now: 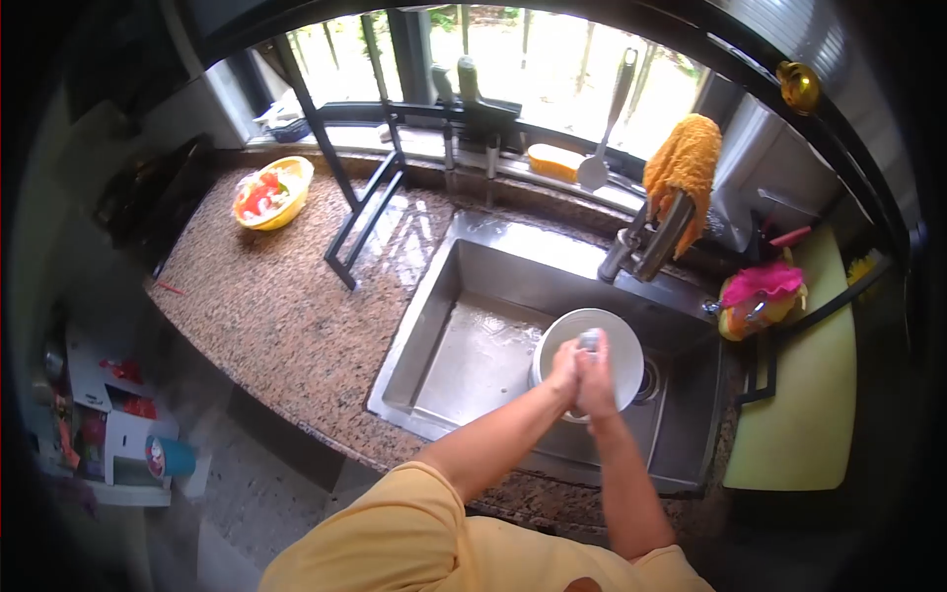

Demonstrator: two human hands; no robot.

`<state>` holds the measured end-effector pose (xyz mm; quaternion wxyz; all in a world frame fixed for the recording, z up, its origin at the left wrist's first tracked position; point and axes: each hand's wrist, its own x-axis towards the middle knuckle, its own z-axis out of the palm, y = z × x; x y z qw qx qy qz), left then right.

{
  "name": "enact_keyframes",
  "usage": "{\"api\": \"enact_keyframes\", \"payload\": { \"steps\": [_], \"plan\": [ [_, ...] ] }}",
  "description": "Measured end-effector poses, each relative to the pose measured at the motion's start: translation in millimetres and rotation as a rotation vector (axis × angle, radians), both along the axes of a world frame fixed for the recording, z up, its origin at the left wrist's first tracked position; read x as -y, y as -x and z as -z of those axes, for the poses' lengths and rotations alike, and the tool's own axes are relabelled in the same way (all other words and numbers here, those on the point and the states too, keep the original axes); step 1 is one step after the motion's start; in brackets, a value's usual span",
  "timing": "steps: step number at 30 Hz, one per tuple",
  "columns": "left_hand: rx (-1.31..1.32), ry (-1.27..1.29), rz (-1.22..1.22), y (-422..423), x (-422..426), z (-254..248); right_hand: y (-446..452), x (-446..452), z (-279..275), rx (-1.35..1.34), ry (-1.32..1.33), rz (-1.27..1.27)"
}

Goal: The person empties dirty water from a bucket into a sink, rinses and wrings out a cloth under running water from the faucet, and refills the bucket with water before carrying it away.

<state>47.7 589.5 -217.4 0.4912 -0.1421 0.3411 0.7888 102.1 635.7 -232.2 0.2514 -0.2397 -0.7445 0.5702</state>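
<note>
My left hand (563, 371) and my right hand (595, 383) are pressed together over a white round bucket (621, 338). Between the fingers shows a small pale, shiny thing, too blurred to name. Both hands look closed around it. The bucket stands in the right part of a steel sink (464, 345), beside the drain (647, 381). Behind the bucket rises the tap (621, 252), with an orange cloth (686, 163) draped over it. The hands hide part of the bucket's inside.
On the granite counter (266, 326) sits a yellow bowl (294, 200) of cut food, near a black metal rack (367, 222). A sponge (554, 161) and a spatula (594, 172) are by the window. Right of the sink are a pink-topped container (755, 316) and a green board (799, 424).
</note>
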Motion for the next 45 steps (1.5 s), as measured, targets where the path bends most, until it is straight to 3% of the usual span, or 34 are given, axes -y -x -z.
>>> {"api": "enact_keyframes", "payload": {
  "steps": [2, 3, 5, 6, 8, 10, 12, 14, 18, 19, 20, 21, 23, 25, 26, 28, 30, 32, 34, 36, 37, 39, 42, 43, 44, 45],
  "plan": [
    [-0.06, -0.155, 0.01, -1, 2, 7, 3, -6, -12, 0.05, 0.142, 0.022],
    [-0.141, -0.023, 0.061, -8, 0, -2, 4, -13, -19, 0.07, 0.219, 0.042],
    [-0.328, 0.238, 0.173, -18, -5, -23, 2, -43, -42, 0.024, 0.801, 0.027],
    [-0.508, 0.2, 0.162, -19, -6, -28, -4, -55, -48, -0.022, 1.095, 0.02],
    [-0.849, 0.093, 0.143, -19, -10, -32, -19, -64, -45, -0.126, 1.194, -0.203],
    [-0.524, 0.333, 0.149, -3, -21, -17, -29, -59, -44, -0.083, 1.2, -0.111],
    [-0.377, 0.28, 0.095, 4, -11, -32, -20, -57, -32, -0.222, 0.943, -0.031],
    [-0.442, -0.035, 0.144, 11, -11, 2, -14, -50, -44, -0.262, 0.919, 0.121],
    [-0.51, 0.293, 0.118, -2, 4, -8, -14, -49, -37, -0.436, 0.848, 0.339],
    [-0.343, 0.16, 0.218, 0, 11, -14, -15, -48, -41, -0.489, 0.829, 0.395],
    [-0.174, 0.229, 0.258, -2, 11, -22, -16, -46, -45, -0.469, 0.768, 0.368],
    [-0.006, 0.297, 0.296, -5, 19, -64, -16, -42, -48, -0.449, 0.706, 0.341],
    [0.198, 0.278, 0.36, -4, 18, -70, -13, -27, -60, -0.388, 0.618, 0.334],
    [0.261, -0.215, 0.357, 5, 4, 36, -11, -6, -60, -0.211, 0.318, 0.279],
    [0.307, -0.452, 0.375, 9, -4, 88, -12, 6, -54, -0.1, -0.014, 0.259],
    [0.127, -0.699, 0.34, 8, -14, 79, 0, 5, -59, 0.087, -0.214, 0.363],
    [0.158, -0.307, 0.161, -7, -5, 58, 3, 1, -65, 0.292, -0.395, 0.458],
    [0.046, 0.024, 0.183, -16, -13, 19, 11, -19, -66, 0.24, -0.18, 0.549],
    [0.083, 0.009, 0.152, -12, -14, 27, 16, -34, -52, 0.092, -0.072, 0.533],
    [0.228, -0.277, 0.133, -2, 2, 30, 7, -17, -59, 0.284, 0.022, 0.334],
    [0.24, -0.316, 0.144, -2, 4, 32, 3, 0, -51, 0.311, -0.158, 0.364],
    [0.199, -0.29, 0.184, -3, 3, 35, -7, 29, -95, 0.438, -0.344, 0.177],
    [0.041, -0.064, 0.257, -5, -3, 37, 5, -24, -37, 0.358, 0.02, 0.465],
    [-0.118, 0.118, 0.281, -10, 4, 0, 3, -45, -26, 0.234, 0.239, 0.41],
    [-0.036, -0.06, 0.172, -13, 1, -4, 0, -63, -3, -0.06, 0.455, 0.305],
    [-0.13, -0.129, 0.192, -8, 4, 3, -8, -68, -18, -0.107, 0.839, 0.137]
  ]
}}
